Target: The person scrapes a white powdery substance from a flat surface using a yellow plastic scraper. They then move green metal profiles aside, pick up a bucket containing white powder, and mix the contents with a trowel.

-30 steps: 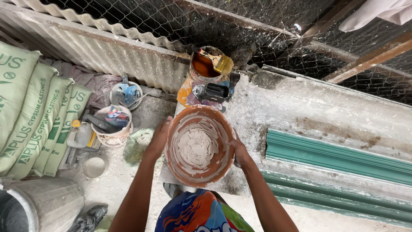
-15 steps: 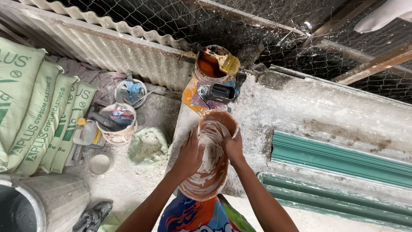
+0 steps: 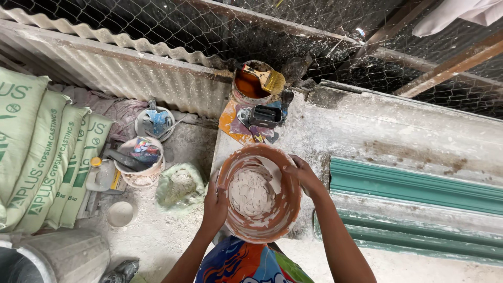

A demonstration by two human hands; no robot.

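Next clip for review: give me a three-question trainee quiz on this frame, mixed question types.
1. True or false: both hands grip the round orange plaster-caked bowl by its rim.
2. What rests across the rusty paint tin by the wire mesh? A) yellow-bristled brush B) trowel C) spoon
3. Fill in: the green-printed white sacks stand on the person's ____ side.

Key:
1. True: left hand and right hand each hold the rim.
2. A, the yellow-bristled brush.
3. Left.

We see an orange bowl (image 3: 260, 193) smeared white, teal moulding (image 3: 414, 183) at three o'clock, green-lettered pale sacks (image 3: 42, 152) at nine o'clock.
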